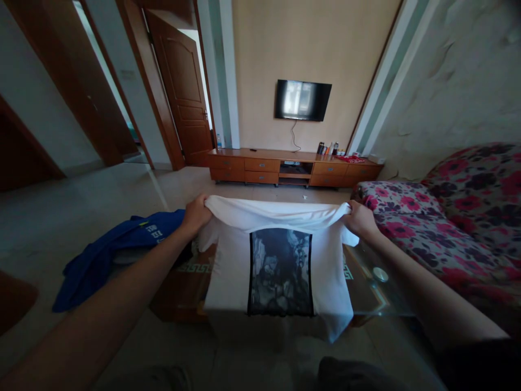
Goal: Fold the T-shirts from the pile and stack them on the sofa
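A white T-shirt [232, 266] with a dark rectangular print on its front is stretched between my hands over a glass-topped coffee table [366, 293]. My left hand [197, 213] is closed on the shirt's upper left part. On the opposite side, my right hand [361, 217] grips the upper right part. The fabric between them is pulled taut along the top and folds over a little. Its lower end hangs past the table's near edge. Left of the shirt lies a blue garment [109, 250] with white lettering, partly behind my left forearm.
A floral sofa [431, 228] stands at the right. Beyond the table is a low wooden TV cabinet [264, 165] with several small bottles on top, below a wall-mounted television [303, 100]. A brown door [183, 92] stands ajar at the back left. A round pale object [380, 274] shows at the glass.
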A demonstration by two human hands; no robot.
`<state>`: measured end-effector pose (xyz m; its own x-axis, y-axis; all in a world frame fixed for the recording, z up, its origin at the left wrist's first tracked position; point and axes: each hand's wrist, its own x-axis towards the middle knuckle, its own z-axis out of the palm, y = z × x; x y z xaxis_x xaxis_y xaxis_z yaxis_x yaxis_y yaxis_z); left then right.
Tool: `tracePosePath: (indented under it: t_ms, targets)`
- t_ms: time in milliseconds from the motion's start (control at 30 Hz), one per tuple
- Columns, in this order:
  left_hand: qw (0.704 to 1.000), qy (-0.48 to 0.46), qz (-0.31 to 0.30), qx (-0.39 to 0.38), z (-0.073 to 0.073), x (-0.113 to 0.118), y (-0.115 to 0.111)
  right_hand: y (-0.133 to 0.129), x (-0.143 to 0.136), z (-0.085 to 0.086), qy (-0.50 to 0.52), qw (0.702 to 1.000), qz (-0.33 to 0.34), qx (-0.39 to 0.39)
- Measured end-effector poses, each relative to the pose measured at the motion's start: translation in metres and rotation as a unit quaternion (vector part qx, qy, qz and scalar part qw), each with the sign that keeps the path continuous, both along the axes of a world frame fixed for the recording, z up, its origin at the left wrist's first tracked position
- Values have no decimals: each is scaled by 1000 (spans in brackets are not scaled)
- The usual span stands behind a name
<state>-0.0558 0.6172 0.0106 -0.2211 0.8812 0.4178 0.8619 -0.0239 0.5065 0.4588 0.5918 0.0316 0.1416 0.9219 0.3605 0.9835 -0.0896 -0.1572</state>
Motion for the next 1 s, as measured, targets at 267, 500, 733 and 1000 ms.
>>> tracePosePath:
  t_ms: [267, 500, 733, 1000]
  targets:
    - [989, -63, 25, -130, -110, 7, 117, 120, -2, -110, 57, 989, -39, -128]
    - [978, -83, 62, -182, -186, 13, 189, 187, -11, -178, 79, 981, -60, -165]
    - [988, -46, 39, -141, -224, 13, 223, 228, -9, -222, 86, 970, -108, -199]
    - [994, 51, -77, -54, -206, -3, 172, 197, -28, -212, -5, 994, -79, -78]
